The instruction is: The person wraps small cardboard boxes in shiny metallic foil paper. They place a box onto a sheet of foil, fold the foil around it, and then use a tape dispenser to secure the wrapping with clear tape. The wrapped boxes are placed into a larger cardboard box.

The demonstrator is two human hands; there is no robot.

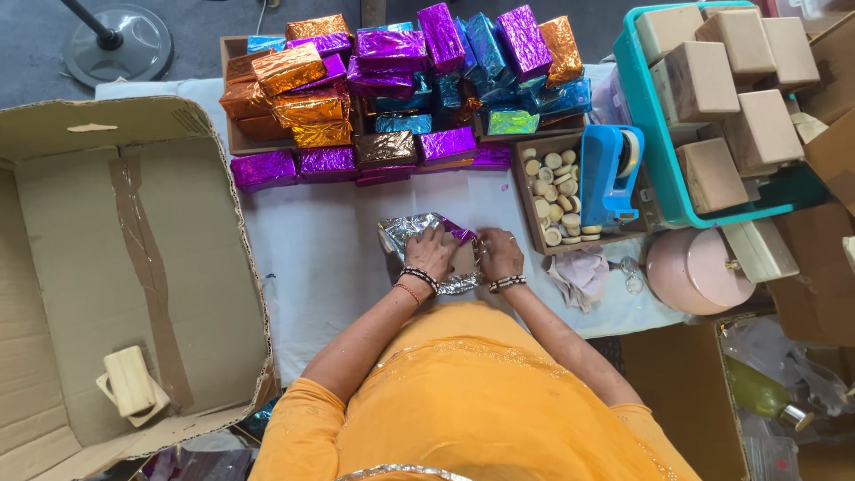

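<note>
In the middle of the frame, the left hand (431, 252) and the right hand (499, 253) both press down on a small block (462, 256) which lies on a sheet of foil (403, 233), silver inside and purple outside. The fingers of both hands are bent and closed over the foil edges, holding the sheet against the block; the block itself is mostly hidden under them. The step in hand seems to be the folding of the foil around the block. I judge that the wrapping is only begun, because much foil is loose at the left side. The next move probably calls for pulling the loose flap tight over the top while one hand keeps the block from sliding on the white cloth (312, 240).

Just right of the hands stands a brown tray (524, 198) which holds many small pale round pieces (554, 198) and a blue tape dispenser (609, 174). In the upper right, a teal crate (643, 107) is filled with bare tan blocks (702, 80), not wrapped. In the upper middle, a pile of wrapped blocks (392, 85) in orange, purple, blue and brown foil stands on the table, some of them in low cardboard trays. At the left, a large open carton (125, 232) contains only one pale block (130, 381) lying on a small card.
</note>
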